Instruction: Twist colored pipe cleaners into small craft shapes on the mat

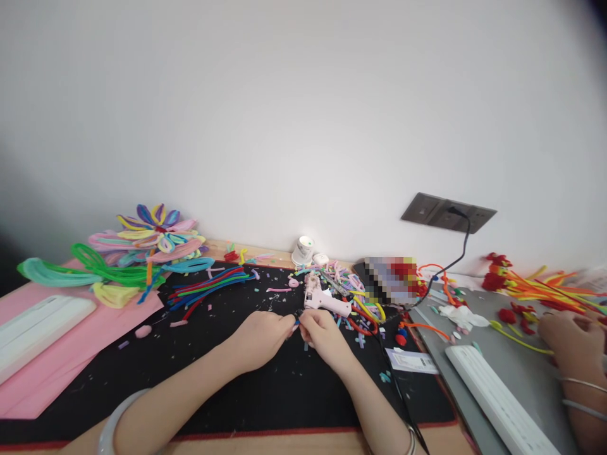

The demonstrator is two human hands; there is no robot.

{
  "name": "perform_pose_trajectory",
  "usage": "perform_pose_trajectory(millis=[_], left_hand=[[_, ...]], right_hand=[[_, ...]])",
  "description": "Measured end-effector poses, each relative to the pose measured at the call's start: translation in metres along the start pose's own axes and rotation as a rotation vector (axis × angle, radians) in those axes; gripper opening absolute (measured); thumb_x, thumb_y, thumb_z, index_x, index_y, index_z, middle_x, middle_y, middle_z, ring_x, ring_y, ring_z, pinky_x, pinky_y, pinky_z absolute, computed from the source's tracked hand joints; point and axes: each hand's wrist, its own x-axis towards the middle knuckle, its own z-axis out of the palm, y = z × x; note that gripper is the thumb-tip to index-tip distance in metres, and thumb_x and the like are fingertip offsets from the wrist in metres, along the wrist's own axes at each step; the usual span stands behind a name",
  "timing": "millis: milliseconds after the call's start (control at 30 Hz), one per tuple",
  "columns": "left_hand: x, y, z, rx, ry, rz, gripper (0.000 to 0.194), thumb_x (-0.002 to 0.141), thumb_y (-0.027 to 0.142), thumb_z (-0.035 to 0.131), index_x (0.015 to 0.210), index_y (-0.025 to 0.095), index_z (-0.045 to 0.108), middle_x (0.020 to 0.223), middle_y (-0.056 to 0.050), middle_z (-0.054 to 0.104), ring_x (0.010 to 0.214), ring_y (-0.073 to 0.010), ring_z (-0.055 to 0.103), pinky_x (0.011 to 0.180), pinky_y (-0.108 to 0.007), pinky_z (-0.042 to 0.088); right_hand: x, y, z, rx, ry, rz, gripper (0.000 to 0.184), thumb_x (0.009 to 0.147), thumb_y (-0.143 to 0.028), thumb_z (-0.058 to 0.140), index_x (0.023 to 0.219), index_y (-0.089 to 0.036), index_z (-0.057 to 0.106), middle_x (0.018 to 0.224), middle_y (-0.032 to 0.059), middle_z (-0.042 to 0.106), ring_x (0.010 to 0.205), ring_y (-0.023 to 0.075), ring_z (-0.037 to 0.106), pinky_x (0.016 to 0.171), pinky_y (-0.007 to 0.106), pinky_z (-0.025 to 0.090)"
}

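Observation:
My left hand and my right hand meet over the black mat, fingertips pinched together on a small blue piece, too small to name. A white glue gun lies just beyond my right hand. Loose pipe cleaners in red, blue and green lie to the left of my hands. Short colourful offcuts are scattered behind the glue gun.
A pipe-cleaner flower and green loops rest at back left on pink paper. White keyboards lie at far left and right. Another person's hand works at right beside red and orange pipe cleaners. A cable runs to the wall socket.

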Motion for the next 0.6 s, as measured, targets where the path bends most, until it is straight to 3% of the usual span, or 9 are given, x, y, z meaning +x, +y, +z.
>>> perform_pose_trajectory(millis=[133, 267, 433, 600], left_hand=[[0.0003, 0.0010, -0.0003, 0.037, -0.003, 0.014, 0.027, 0.091, 0.024, 0.028, 0.077, 0.018, 0.051, 0.065, -0.005, 0.060, 0.060, -0.0179, 0.057, 0.054, -0.025, 0.036], [0.0001, 0.0029, -0.0014, 0.043, -0.015, 0.023, 0.027, 0.091, 0.024, 0.029, 0.077, 0.018, 0.051, 0.065, -0.005, 0.059, 0.059, -0.0175, 0.057, 0.054, -0.025, 0.036], [-0.0010, 0.0016, -0.0027, -0.046, 0.004, 0.025, 0.024, 0.090, 0.021, 0.031, 0.077, 0.018, 0.050, 0.066, -0.004, 0.060, 0.059, -0.0172, 0.056, 0.053, -0.025, 0.034], [-0.0030, -0.0011, -0.0023, -0.147, 0.031, 0.075, 0.022, 0.089, 0.017, 0.032, 0.078, 0.019, 0.051, 0.064, -0.001, 0.058, 0.057, -0.0144, 0.054, 0.053, -0.024, 0.032]], right_hand=[[-0.0011, 0.0006, -0.0003, -0.073, 0.022, -0.012, 0.039, 0.085, -0.031, 0.038, 0.049, -0.018, 0.043, 0.044, -0.0032, 0.039, 0.041, 0.0090, 0.034, 0.042, 0.022, 0.024], [-0.0002, 0.0014, -0.0003, -0.121, 0.018, -0.022, 0.032, 0.081, -0.020, 0.040, 0.050, -0.019, 0.039, 0.044, -0.0046, 0.036, 0.041, 0.0085, 0.032, 0.042, 0.022, 0.023], [-0.0013, -0.0017, -0.0020, -0.120, -0.010, -0.071, 0.029, 0.084, -0.024, 0.039, 0.056, -0.019, 0.040, 0.049, -0.0051, 0.037, 0.044, 0.0085, 0.030, 0.043, 0.021, 0.024], [-0.0045, -0.0076, -0.0051, -0.264, 0.002, -0.184, 0.030, 0.087, -0.025, 0.036, 0.060, -0.018, 0.045, 0.054, -0.0033, 0.042, 0.050, 0.0101, 0.037, 0.048, 0.022, 0.027]])
